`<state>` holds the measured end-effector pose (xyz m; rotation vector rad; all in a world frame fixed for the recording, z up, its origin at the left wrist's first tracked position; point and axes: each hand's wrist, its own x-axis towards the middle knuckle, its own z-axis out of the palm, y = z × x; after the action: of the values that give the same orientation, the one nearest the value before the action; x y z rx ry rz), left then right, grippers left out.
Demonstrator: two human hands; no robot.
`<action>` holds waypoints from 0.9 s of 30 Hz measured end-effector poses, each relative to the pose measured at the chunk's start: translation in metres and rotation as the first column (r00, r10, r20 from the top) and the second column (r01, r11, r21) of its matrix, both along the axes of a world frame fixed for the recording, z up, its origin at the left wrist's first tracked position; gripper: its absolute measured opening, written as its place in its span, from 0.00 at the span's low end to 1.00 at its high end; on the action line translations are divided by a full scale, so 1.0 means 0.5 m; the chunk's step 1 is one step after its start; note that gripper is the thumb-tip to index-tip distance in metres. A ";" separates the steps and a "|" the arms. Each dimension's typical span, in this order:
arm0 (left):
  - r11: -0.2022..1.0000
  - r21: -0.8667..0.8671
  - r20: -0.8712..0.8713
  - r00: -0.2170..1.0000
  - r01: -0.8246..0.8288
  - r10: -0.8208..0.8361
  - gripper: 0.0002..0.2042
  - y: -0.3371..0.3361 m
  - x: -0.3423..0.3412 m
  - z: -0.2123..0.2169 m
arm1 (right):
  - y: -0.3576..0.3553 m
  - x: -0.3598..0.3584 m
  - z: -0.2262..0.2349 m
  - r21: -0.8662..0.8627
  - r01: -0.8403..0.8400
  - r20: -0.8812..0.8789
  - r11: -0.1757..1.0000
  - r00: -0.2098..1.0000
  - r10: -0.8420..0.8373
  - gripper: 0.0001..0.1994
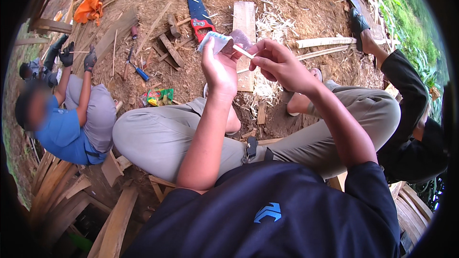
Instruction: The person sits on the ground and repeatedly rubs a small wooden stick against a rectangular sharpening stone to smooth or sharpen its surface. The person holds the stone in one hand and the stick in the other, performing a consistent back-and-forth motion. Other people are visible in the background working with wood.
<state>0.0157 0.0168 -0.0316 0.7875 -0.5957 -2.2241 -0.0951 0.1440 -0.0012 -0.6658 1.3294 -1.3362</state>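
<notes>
Co-worker's head [34, 107] blurred, pouch [221, 45] partly hidden by left hand [219, 72]

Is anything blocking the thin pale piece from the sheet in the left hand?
Nothing visible: the right hand pinches the thin pale piece, its far end at the sheet in the left hand; contact is unclear.

Hands: both bare, left hand [221, 69] and right hand [277, 66] alike
Shirt [315, 205]: very dark navy, nearer the body than either hand
Chest mark [267, 213]: bright blue, angular, slanted pieces
Right sleeve [366, 188]: short, same dark cloth, well up the arm from the right hand
Trousers [153, 131]: light grey-beige, creased, below both hands
Belt [269, 155]: dark, partly showing
Waist fob [251, 146]: black, below the left hand
</notes>
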 end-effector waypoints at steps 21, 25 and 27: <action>0.918 -0.262 0.242 0.941 0.297 -0.236 0.12 0.032 -0.017 -0.003 | -0.002 -0.018 0.001 0.004 0.181 -0.239 0.983 0.955 -0.175 0.09; 0.899 -0.310 0.298 0.930 0.308 -0.216 0.12 0.029 -0.015 -0.003 | -0.002 -0.018 -0.001 -0.044 0.206 -0.236 0.977 0.949 -0.211 0.11; 0.893 -0.373 0.311 0.941 0.251 -0.134 0.10 0.030 -0.017 0.005 | -0.003 -0.015 0.000 -0.045 0.219 -0.265 0.975 0.938 -0.223 0.12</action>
<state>0.0072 0.0318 -0.0292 0.8506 -1.2830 -2.0652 -0.1027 0.1427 -0.0013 -0.7439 1.6541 -1.4746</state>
